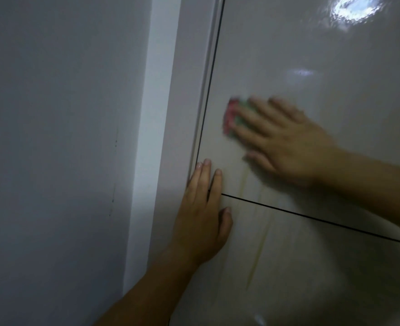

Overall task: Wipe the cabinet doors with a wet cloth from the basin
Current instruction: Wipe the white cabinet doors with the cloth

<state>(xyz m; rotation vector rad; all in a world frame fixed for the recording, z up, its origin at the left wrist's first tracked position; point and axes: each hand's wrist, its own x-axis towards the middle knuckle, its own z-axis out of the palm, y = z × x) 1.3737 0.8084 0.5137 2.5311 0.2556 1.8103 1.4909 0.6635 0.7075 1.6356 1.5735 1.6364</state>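
A glossy beige upper cabinet door [312, 67] fills the right of the head view, with a lower door [288, 267] below a dark horizontal gap. My right hand [286, 142] lies flat with straight fingers, pressing a red and green cloth [232, 116] against the upper door near its left edge; the hand is motion-blurred. My left hand [203, 210] rests flat across the lower left corner of the upper door and the gap, fingers straight and pointing up. Yellowish drip streaks [260, 243] run down the lower door.
A beige cabinet side panel [184, 114] and a white strip [151, 137] border the doors on the left. Beyond them is a plain grey wall [53, 137]. Bright light reflects off the upper door at top right.
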